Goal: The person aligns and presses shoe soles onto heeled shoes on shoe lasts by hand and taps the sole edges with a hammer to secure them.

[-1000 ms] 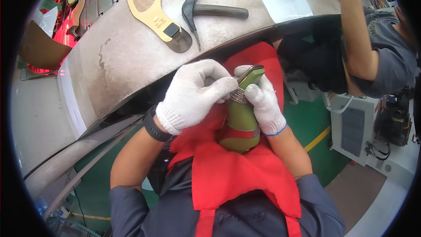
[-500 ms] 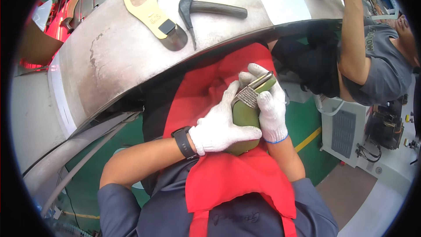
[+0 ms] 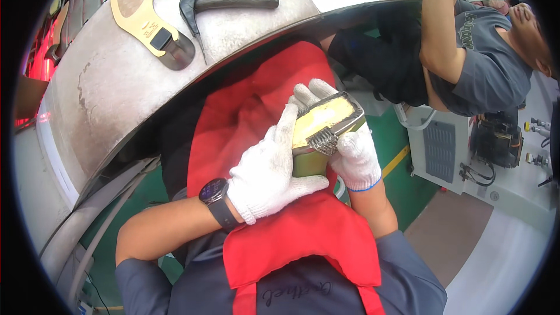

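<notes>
My left hand [image 3: 265, 172], in a white knitted glove, wraps around a green shoe upper [image 3: 310, 164] above my lap. The gloved right hand [image 3: 356, 160] grips its other side, thumb by a silvery woven band [image 3: 322, 140]. The upper's yellow underside [image 3: 324, 119] faces up, framed by a dark border. My fingers hide part of the far side. On the bench at the upper left lies a pale yellow shoe sole [image 3: 143, 21] with a dark heel. Beside it is a hammer [image 3: 236, 2] with a dark handle and a long curved claw.
The curved metal workbench [image 3: 122, 90] runs from the lower left to the upper right beyond my lap. A co-worker's arm [image 3: 437, 29] reaches over the bench at the right. A light-coloured machine cabinet [image 3: 438, 143] stands on the right. My red apron [image 3: 245, 116] covers my lap.
The shoe upper has been turned over in my hands, so its yellow underside now shows. The bench, sole and hammer appear further left and higher in view. Both hands still hold the upper.
</notes>
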`<state>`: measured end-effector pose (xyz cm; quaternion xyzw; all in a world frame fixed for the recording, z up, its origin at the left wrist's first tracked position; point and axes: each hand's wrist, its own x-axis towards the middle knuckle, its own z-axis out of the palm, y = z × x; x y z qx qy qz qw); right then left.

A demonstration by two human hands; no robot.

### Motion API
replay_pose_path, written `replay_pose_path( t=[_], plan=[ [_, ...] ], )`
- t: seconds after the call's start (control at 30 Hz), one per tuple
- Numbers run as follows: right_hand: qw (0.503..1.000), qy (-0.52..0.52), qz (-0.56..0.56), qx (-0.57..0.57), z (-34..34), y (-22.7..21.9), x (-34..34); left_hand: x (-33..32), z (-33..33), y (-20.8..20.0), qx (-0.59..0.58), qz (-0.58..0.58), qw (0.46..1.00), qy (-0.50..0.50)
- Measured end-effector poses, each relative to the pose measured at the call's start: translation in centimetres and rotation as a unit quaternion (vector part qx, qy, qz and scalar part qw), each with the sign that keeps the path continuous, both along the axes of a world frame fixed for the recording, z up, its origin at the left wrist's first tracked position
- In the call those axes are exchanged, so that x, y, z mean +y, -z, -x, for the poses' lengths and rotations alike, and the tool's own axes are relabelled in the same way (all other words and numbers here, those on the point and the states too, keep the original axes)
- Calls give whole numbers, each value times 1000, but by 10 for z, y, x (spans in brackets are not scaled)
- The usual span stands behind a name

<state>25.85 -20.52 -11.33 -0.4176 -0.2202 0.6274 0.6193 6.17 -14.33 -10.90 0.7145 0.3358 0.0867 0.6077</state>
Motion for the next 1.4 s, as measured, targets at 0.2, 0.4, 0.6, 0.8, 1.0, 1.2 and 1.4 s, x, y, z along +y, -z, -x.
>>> replay_pose_path(
  t=[0.2,0.4,0.6,0.8,1.0,1.2,1.4],
  plan=[
    [1000,10,27,-1,1,-14,-7,-11,-2,-6,16,-61,998,-8],
    [988,54,119,-85,-2,-43,-20,-16,-2,-14,54,-90,994,6],
    [973,56,130,-181,-13,-41,-24,37,2,20,-87,66,991,74],
    [963,-61,55,-258,11,-68,13,47,23,24,-228,405,879,108],
    [908,-180,-92,-366,42,-96,72,48,80,-27,-260,311,914,-25],
    [794,-126,-387,-452,121,-129,167,70,140,-88,-265,21,923,-278],
    [853,-38,-258,-451,130,-62,248,120,163,-73,-356,-89,784,-500]
  ],
)
